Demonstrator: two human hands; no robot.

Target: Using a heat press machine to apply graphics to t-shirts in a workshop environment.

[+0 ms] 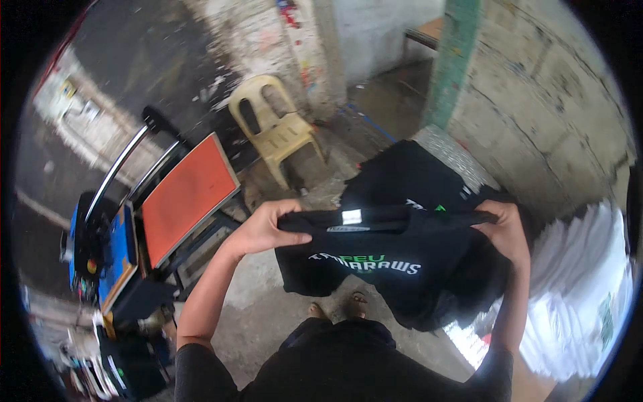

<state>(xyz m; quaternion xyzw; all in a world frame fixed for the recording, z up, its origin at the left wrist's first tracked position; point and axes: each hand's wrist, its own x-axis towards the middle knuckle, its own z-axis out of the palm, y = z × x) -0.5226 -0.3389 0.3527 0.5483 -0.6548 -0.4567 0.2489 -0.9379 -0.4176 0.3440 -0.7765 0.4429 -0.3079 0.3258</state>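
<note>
A black T-shirt with green and white lettering on its chest hangs stretched between my two hands in front of me. My left hand pinches it at one shoulder, thumb on top of the cloth. At the other shoulder my right hand grips the fabric, its fingertips partly hidden. A small white label shows at the collar. Just beyond the shirt lies a pile of black shirts, one with a green and white print, on a silvery covered surface.
At the right, white shirts lie stacked in layers. On the left stands a machine with an orange-red flat board and a blue part. A cream plastic chair is by the far wall. Black garments sit low at the left.
</note>
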